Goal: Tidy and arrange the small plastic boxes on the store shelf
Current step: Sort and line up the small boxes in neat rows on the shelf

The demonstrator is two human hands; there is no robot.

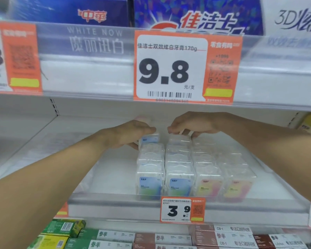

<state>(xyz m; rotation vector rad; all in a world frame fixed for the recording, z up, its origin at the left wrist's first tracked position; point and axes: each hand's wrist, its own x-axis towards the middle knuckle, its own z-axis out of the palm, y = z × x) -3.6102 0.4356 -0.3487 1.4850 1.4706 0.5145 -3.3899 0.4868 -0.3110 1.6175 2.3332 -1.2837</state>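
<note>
Nearest the shelf edge, behind the clear plastic lip (115, 199) that keeps stock from sliding off, the small clear plastic boxes (180, 169) stand in four tight rows on the white store shelf (113, 169), labels forward so shoppers can read them. Farther back, the left hand (133, 134) curls its fingers (149, 130) round the rearmost blue-labelled box (150, 139), seemingly to square it. The right hand (192, 125) presses bent fingers on the back boxes, though whether it grips one I cannot tell.

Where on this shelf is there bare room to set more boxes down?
Bare shelf floor lies left of the box rows, between them and the left arm. A narrower strip lies right of the rows. It is crowded at the back, where the left hand and right hand are on the rear boxes.
</note>
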